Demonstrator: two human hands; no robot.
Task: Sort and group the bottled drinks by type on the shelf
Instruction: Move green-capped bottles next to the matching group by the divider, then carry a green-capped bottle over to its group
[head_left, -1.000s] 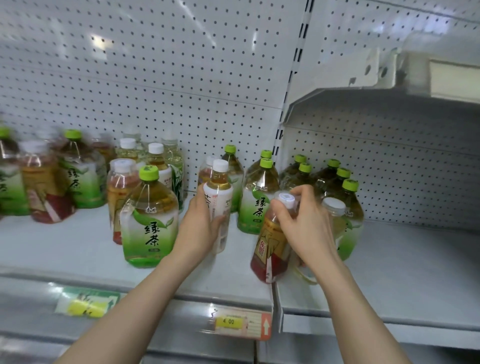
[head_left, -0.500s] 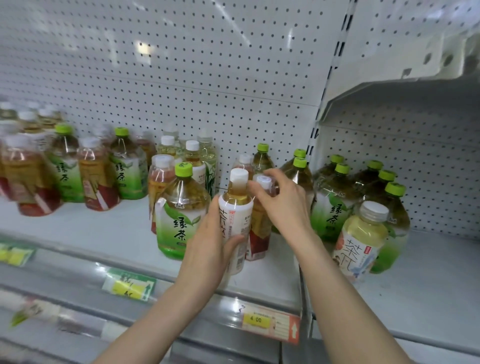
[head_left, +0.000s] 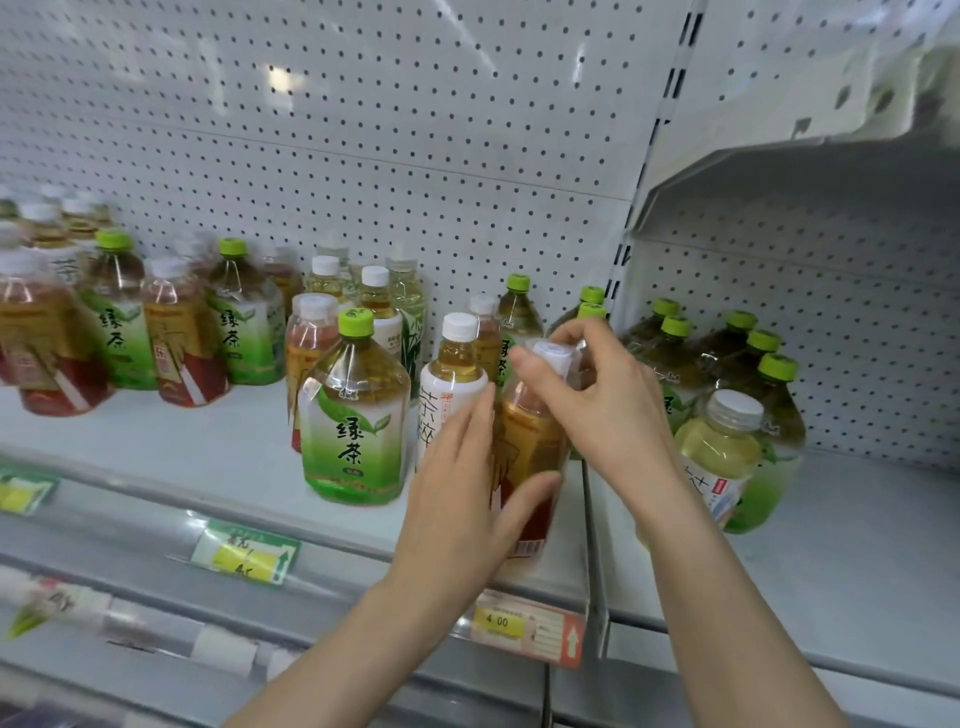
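An amber tea bottle with a red label (head_left: 532, 441) stands at the shelf's front, just left of the bay divider. My right hand (head_left: 597, 410) pinches its white cap from above. My left hand (head_left: 467, 493) holds its body, thumb across the front and fingers along its left side. Touching it on the left stands a white-labelled tea bottle (head_left: 449, 384), partly behind my left fingers. A big green tea bottle (head_left: 356, 415) with a green cap stands further left. Several green tea bottles (head_left: 748, 358) cluster in the right bay, with a pale yellow bottle (head_left: 722, 452) in front of them.
A mixed group of red-label and green tea bottles (head_left: 171, 338) fills the shelf's left part. A metal divider (head_left: 595, 519) splits the two bays. An upper shelf (head_left: 779, 150) overhangs the right bay. A price tag (head_left: 524, 623) hangs on the shelf (head_left: 182, 447) edge.
My right hand carried the red-labelled bottle left out of the right bay to beside the white-labelled bottle. My left hand let go of the white-labelled bottle and took the red-labelled one.
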